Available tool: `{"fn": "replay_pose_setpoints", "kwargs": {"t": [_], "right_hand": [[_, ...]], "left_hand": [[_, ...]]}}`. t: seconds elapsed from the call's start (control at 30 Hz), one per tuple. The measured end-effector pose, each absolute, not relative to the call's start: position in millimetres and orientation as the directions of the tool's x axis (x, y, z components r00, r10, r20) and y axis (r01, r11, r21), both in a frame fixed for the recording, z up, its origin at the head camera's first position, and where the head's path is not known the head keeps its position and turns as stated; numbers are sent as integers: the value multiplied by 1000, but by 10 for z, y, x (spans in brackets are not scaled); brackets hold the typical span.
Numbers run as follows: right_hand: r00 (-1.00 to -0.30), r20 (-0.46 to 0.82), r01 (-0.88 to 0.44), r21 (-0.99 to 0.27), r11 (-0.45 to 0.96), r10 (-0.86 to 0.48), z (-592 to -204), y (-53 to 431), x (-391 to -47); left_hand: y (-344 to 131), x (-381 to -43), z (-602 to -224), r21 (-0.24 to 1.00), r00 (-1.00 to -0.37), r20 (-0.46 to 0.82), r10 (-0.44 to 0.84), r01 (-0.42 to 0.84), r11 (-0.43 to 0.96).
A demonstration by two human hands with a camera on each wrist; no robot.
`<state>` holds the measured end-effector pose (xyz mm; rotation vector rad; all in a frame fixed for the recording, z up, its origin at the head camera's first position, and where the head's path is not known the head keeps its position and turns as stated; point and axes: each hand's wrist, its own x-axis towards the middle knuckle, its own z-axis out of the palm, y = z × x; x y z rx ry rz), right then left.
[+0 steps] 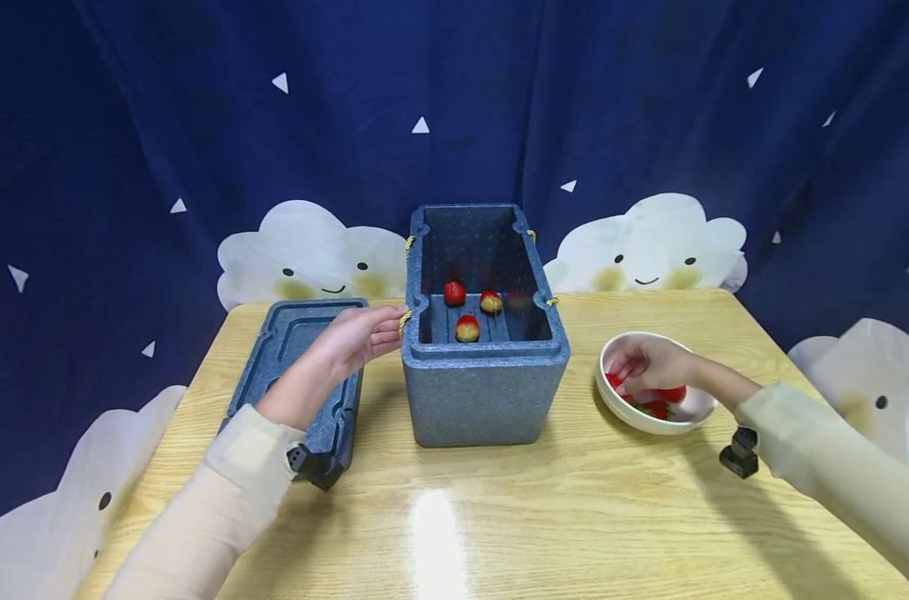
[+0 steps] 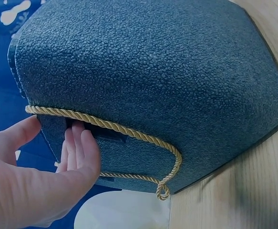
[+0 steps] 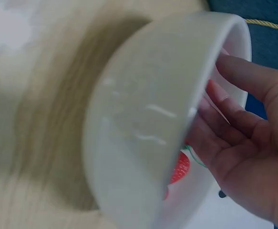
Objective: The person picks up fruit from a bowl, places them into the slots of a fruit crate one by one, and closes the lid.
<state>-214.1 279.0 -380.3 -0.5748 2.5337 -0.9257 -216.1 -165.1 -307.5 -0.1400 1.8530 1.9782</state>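
Done: three fruits (image 1: pixel 466 328) in foam box (image 1: pixel 486 404), lid (image 1: pixel 289 333) off | Remaining: strawberries (image 1: pixel 658 408) in bowl (image 3: pixel 129 119) | My left hand (image 1: pixel 358 337): released, at box's side | My right hand (image 1: pixel 655 365): grip hidden, I can't tell

We see a curtained work area — wooden table (image 1: pixel 574 508), navy curtain (image 1: pixel 484 125), smiling clouds (image 1: pixel 315 246) — though what kind of room surrounds it, we cannot tell.

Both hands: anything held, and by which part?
Left hand: no grip visible; fingers at the blue box's side by the rope. Right hand: inside bowl, fingertips hidden; cannot tell.
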Motion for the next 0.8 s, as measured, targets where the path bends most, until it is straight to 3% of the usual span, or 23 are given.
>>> {"fn": "replay_pose_setpoints", "kwargs": {"t": [0.27,0.57,0.8], "right_hand": [[-826,-246,-234,-669,705,-507,-3858,2811,-2081],[-838,-288,-131,-718,684,-463,-3795,2844,-2108],[-889,-301,-92,-620,779,-344,-3707,2897,-2135]], "left_hand": [[-1646,-2156,-3068,928,-905,-361,224,-373,-11],[-1641,-2154,-3062,932,-907,-353,227,-363,-2],[-1648,-2156,-3066,931,-907,-352,231,-364,-11]]}}
